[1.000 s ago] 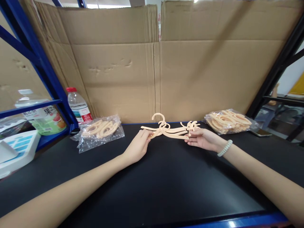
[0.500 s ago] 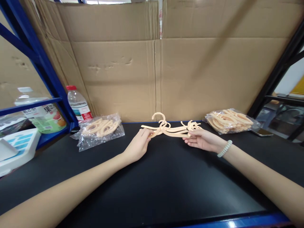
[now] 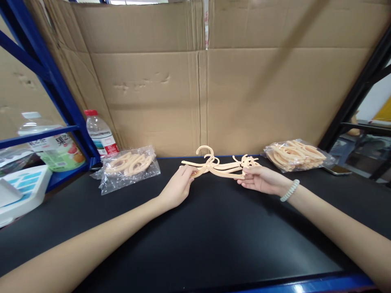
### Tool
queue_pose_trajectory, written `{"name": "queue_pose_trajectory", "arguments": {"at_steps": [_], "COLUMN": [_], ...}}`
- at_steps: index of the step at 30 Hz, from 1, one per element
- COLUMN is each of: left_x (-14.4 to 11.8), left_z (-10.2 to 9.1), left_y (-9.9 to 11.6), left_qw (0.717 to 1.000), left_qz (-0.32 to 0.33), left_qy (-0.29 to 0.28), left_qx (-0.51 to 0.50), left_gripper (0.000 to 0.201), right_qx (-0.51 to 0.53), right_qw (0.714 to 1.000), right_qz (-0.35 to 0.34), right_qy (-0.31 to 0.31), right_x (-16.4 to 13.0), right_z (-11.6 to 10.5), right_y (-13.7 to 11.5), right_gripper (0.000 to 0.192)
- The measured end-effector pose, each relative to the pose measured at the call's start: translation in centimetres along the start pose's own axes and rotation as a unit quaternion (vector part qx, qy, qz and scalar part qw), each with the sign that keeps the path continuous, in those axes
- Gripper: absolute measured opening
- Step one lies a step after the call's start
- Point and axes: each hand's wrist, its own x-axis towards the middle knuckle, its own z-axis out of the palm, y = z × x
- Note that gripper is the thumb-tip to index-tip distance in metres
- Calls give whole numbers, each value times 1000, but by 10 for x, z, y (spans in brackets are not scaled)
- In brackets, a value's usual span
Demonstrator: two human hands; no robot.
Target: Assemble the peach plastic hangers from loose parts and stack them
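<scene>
Cardboard panels (image 3: 275, 89) stand behind the black tabletop (image 3: 214, 236) and cream hangers (image 3: 209, 167).

Single head-worn view
It looks forward and down across the black surface (image 3: 207, 240) toward the upright cardboard (image 3: 146, 106).

Reaching fwd w/ L forearm (image 3: 104, 236) angled up from lower L corner & w/ R forearm (image 3: 332, 219) in from lower R, converging twd ctr. Pinching w/ L hand (image 3: 175, 189), back of it turned up, fingers (image 3: 183, 175) bent inward. Pinching also w/ R hand (image 3: 264, 179), its fingers pointing L, lower ones loosely curled. Bending R wrist (image 3: 278, 188) only slightly. Facing hands twd each other, approx. same ht., w/ a gap btwn.
</scene>
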Motion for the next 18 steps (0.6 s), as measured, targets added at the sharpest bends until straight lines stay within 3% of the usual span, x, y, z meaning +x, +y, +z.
{"name": "queue_pose_trajectory", "arguments": {"at_steps": [5,18], "left_x": [0,-1], "left_z": [0,0], "left_y": [0,1], "left_qw": [1000,1000], "left_qz": [3,10], "left_qy": [5,2], "left_qx": [-2,-1], "left_gripper": [22,25], "right_qx": [-6,-40], "right_qw": [1000,996], "right_qz": [-5,-76], "right_qy": [-19,25], "right_x": [-2,-4], "right_z": [1,9], "right_y": [1,6], "right_gripper": [2,27]}}
